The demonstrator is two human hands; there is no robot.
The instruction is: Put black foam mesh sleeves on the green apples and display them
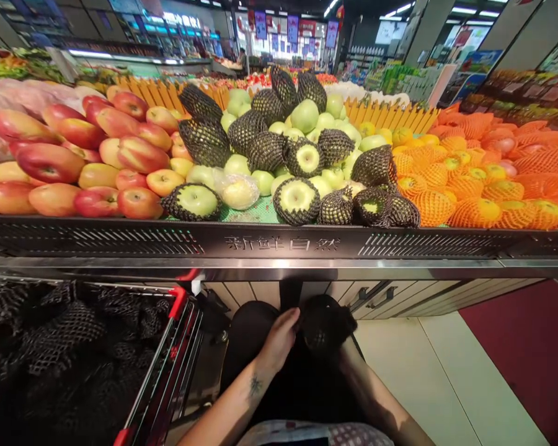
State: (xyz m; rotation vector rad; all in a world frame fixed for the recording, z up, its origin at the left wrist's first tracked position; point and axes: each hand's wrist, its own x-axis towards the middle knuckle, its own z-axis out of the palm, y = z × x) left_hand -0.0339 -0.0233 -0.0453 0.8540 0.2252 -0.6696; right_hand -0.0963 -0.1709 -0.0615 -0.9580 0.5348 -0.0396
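Note:
Down by my knees, in shadow, my left hand (281, 337) is closed with the thumb on top; what is in its fingers, if anything, is hidden. To its right, my right hand (350, 356) has a bunched black foam net (328, 327) over it, which hides the fingers. Above both hands is the fruit display, where green apples (304, 116) are heaped. Several of them wear black foam nets, such as the netted apple (296, 199) at the front edge. A clear-wrapped pale fruit (239, 191) lies beside them.
A red-handled shopping cart (179, 302) at left holds many black foam nets (60, 334). Red-yellow apples (51, 162) are piled at left, orange-netted fruit (474, 210) at right. The display's black front rail (283, 241) runs above my knees. Drawer handles (382, 297) show below.

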